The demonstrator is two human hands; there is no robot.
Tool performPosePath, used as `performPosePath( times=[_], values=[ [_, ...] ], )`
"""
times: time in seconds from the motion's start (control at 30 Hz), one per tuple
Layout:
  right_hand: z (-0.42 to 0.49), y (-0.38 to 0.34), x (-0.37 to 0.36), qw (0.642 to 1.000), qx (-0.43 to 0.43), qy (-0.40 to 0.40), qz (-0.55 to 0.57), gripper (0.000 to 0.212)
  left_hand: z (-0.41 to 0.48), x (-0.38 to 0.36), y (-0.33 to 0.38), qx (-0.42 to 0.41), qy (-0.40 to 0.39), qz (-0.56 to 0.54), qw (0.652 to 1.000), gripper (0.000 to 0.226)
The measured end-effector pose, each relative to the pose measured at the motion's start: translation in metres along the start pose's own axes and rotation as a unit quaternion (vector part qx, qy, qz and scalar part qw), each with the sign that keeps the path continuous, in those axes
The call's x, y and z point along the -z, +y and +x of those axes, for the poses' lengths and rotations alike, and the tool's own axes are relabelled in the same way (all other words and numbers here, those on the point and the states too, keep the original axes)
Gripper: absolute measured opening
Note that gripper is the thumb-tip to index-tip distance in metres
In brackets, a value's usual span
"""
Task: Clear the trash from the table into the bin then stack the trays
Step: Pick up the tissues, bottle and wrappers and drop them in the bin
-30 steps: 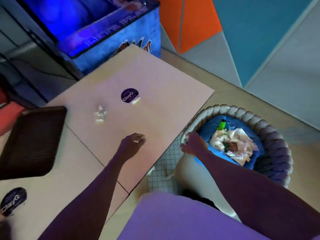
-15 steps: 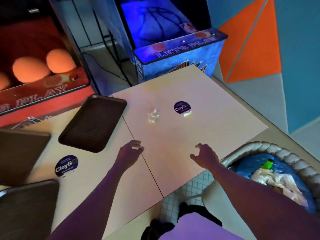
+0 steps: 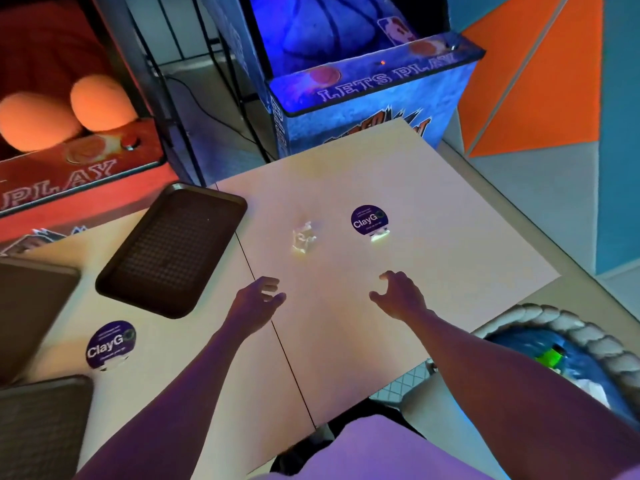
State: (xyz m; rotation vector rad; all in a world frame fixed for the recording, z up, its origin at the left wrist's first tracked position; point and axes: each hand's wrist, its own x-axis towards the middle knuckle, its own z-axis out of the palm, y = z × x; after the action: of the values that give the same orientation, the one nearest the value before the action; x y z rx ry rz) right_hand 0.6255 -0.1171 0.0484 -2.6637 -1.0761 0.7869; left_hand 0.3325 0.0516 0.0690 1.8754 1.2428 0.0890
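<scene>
A crumpled clear wrapper (image 3: pixel 303 236) lies on the pale table (image 3: pixel 433 244), left of a round purple sticker (image 3: pixel 369 220) with a small scrap (image 3: pixel 379 235) at its lower edge. My left hand (image 3: pixel 258 301) hovers below the wrapper, fingers apart and empty. My right hand (image 3: pixel 398 295) hovers to its right, fingers curled apart, also empty. A dark brown tray (image 3: pixel 173 247) lies on the table to the left. Two more trays (image 3: pixel 31 306) (image 3: pixel 41 424) show at the left edge. The woven bin (image 3: pixel 588 341) with a blue liner stands at lower right, holding trash.
A blue arcade cabinet (image 3: pixel 367 109) stands behind the table, a red one (image 3: pixel 76 161) at the back left. A second purple sticker (image 3: pixel 110 344) sits on the near left table. The seam between the two tables runs between my hands.
My right hand left the bin's rim and moved over the table. The view swung left and up, bringing the trays and arcade cabinets into sight. Both hands have advanced toward the wrapper.
</scene>
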Motion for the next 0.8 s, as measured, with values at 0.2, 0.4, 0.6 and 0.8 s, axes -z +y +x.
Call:
performPosePath(
  times=[0.2, 0.4, 0.6, 0.8],
  values=[
    [0.071, 0.009, 0.017, 1.000, 0.020, 0.013, 0.015, 0.053, 0.073, -0.010, 0.054, -0.022, -0.008, 0.041, 0.999, 0.043],
    [0.142, 0.017, 0.023, 0.993, 0.085, -0.012, -0.082, 0.050, 0.121, -0.023, 0.080, -0.008, -0.013, 0.055, 0.998, 0.040],
    [0.176, 0.011, 0.017, 0.974, 0.109, -0.104, -0.168, 0.063, 0.127, -0.015, 0.077, 0.022, -0.004, 0.058, 0.998, 0.040],
    [0.180, 0.004, 0.012, 0.980, 0.105, -0.103, -0.136, 0.069, 0.124, -0.006, 0.061, 0.048, 0.011, 0.066, 0.997, 0.040]
  ],
)
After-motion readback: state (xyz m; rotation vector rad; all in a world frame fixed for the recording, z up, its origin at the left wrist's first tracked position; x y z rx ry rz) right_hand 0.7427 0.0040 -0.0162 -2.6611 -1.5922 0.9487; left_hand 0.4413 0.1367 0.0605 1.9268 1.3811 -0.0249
